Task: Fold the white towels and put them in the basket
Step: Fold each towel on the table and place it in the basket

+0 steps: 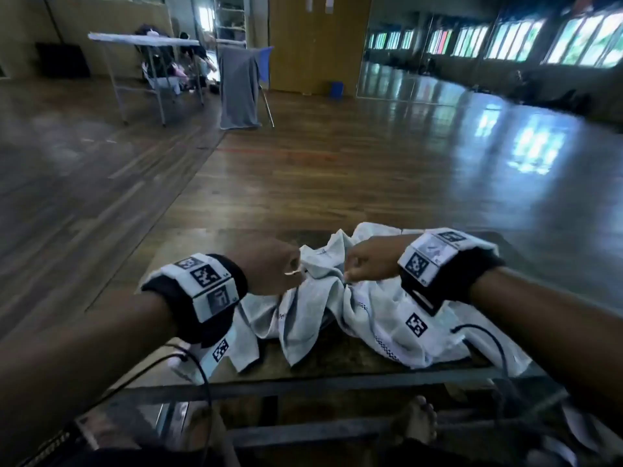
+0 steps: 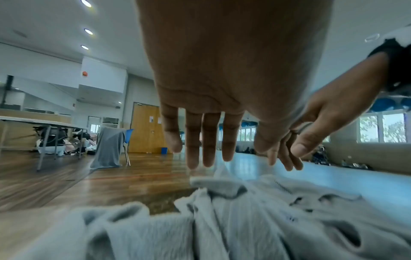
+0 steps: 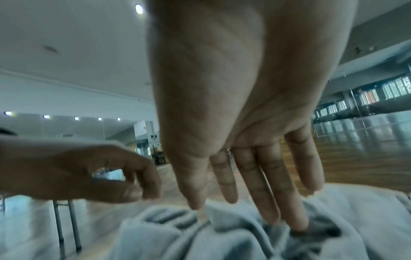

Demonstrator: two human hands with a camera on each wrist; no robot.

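1. I am watching the crumpled white towel with a checked border stripe point(image 1: 371, 315) lying in a loose heap on the dark wooden tabletop point(image 1: 337, 360), in the lower middle of the head view and spreading toward the lower right.
2. The left grip point(image 1: 269, 266) is hovering at the heap's left edge. In the left wrist view its fingers point(image 2: 209, 140) are hanging almost straight just above the cloth and holding nothing.
3. The right grip point(image 1: 369, 261) is sitting just right of it, the two nearly meeting over the towel's raised fold. In the right wrist view its fingers point(image 3: 266, 184) are reaching down straight, the tips touching the cloth, with nothing pinched.
4. Both wrists are wearing black bands with black-and-white marker tiles point(image 1: 205, 284).
5. In the upper left of the head view, a grey cloth point(image 1: 237, 89) is draping over a blue chair beside a white folding table point(image 1: 135, 38).
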